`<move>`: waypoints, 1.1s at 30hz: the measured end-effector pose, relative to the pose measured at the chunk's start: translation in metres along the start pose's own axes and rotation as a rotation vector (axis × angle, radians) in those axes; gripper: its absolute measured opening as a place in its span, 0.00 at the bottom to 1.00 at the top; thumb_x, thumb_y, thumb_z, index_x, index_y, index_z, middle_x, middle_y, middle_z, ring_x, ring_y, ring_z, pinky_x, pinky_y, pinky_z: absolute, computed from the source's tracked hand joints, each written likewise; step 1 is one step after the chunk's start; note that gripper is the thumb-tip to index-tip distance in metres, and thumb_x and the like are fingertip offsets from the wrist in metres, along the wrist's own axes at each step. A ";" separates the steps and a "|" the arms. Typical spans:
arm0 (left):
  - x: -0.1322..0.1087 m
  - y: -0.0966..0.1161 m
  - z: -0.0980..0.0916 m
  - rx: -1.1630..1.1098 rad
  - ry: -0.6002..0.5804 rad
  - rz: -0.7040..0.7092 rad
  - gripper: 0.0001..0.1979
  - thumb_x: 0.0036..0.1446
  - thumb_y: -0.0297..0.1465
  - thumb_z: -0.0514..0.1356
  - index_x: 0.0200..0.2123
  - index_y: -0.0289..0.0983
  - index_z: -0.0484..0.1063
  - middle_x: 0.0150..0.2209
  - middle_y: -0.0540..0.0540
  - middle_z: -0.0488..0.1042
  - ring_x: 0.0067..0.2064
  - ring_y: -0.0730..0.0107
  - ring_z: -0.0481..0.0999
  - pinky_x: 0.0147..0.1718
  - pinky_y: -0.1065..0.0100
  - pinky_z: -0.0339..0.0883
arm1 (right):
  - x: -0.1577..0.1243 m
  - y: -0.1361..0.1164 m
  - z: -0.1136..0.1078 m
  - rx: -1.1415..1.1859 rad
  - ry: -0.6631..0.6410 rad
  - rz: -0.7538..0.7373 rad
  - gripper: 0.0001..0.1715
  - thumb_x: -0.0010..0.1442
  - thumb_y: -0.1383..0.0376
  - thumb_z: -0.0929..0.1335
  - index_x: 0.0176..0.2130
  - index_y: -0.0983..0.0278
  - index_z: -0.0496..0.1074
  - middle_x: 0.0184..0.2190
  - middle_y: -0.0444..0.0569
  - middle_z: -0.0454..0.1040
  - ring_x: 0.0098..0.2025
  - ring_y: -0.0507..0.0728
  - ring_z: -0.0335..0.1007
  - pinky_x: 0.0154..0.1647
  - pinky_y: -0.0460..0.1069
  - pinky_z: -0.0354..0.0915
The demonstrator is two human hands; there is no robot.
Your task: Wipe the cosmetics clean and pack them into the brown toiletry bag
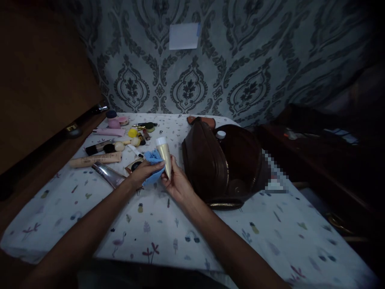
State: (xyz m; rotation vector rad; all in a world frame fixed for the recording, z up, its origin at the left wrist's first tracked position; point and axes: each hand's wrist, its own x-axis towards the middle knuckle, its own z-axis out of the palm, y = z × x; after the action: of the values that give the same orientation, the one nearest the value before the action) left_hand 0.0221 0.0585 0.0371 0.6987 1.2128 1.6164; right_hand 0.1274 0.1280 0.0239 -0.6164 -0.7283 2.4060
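My right hand grips the narrow end of a gold tube with a white cap, held upright with the cap on top. My left hand is closed on a blue cloth that presses against the tube's left side. Both hands hover over a white printed tablecloth. Just right of them lies an open brown leather bag with a white-capped item showing at its top.
Several cosmetics lie at the table's far left: a beige tube, a silver tube, a brush, a pink case, small jars. A wooden panel stands left, dark furniture right, patterned wallpaper behind.
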 end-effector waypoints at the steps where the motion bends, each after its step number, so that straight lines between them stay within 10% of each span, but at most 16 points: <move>1: 0.001 -0.001 0.001 -0.007 0.025 0.021 0.27 0.32 0.45 0.77 0.34 0.34 0.78 0.31 0.45 0.81 0.33 0.62 0.80 0.34 0.66 0.74 | 0.000 0.001 0.000 -0.009 0.019 0.008 0.18 0.56 0.52 0.75 0.38 0.62 0.75 0.23 0.40 0.75 0.19 0.48 0.67 0.17 0.41 0.65; 16: 0.007 0.001 0.006 -0.082 0.253 0.133 0.28 0.32 0.44 0.77 0.33 0.36 0.72 0.26 0.51 0.77 0.25 0.69 0.76 0.22 0.70 0.71 | -0.009 0.008 0.002 -0.247 -0.002 -0.215 0.28 0.52 0.42 0.72 0.36 0.64 0.75 0.28 0.46 0.77 0.26 0.51 0.72 0.22 0.43 0.65; 33: 0.002 -0.002 -0.004 -0.116 -0.044 0.062 0.30 0.37 0.47 0.76 0.39 0.33 0.79 0.35 0.41 0.82 0.37 0.57 0.82 0.37 0.62 0.77 | -0.010 0.000 0.009 0.047 0.012 0.081 0.18 0.56 0.52 0.75 0.33 0.63 0.72 0.18 0.37 0.71 0.15 0.44 0.58 0.16 0.40 0.56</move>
State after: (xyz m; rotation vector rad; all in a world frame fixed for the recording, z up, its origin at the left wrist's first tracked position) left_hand 0.0186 0.0592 0.0340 0.7006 1.0665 1.6997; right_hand 0.1296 0.1183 0.0335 -0.6525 -0.6517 2.4836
